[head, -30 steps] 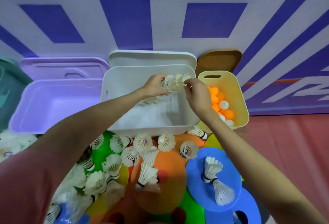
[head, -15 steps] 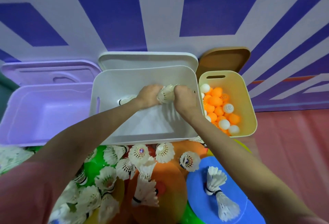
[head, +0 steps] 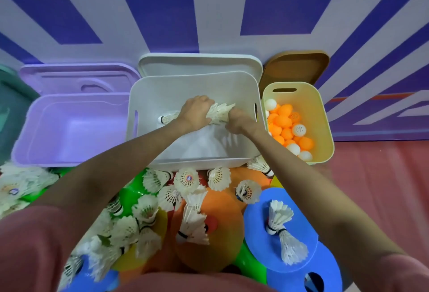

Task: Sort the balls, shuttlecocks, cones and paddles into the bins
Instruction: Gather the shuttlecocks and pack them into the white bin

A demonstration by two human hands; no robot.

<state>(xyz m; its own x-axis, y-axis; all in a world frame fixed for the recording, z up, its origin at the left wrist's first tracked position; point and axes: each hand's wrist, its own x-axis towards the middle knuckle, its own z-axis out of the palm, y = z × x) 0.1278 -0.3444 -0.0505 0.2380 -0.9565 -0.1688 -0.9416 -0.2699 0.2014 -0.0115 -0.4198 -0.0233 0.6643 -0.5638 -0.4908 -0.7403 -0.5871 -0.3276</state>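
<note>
Left hand (head: 193, 113) and right hand (head: 239, 121) together grasp a bunch of white feathered shuttlecocks (head: 219, 113) inside the white rectangular plastic bin (head: 232, 83); another white shuttlecock (head: 167, 118) lies beside.

No lettering can be read anywhere; the white plastic ball (head: 299, 129) at centre right carries a small printed mark, too blurred to make out.

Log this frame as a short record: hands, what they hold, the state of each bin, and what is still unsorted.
left hand: grips white feather shuttlecock bundle inside white plastic bin
right hand: grips the same bundle
white bin: one loose shuttlecock on its floor
yellow plastic bin: orange and white balls
purple plastic bin: nothing visible inside
unsorted: scattered shuttlecocks on flat coloured cones
</note>
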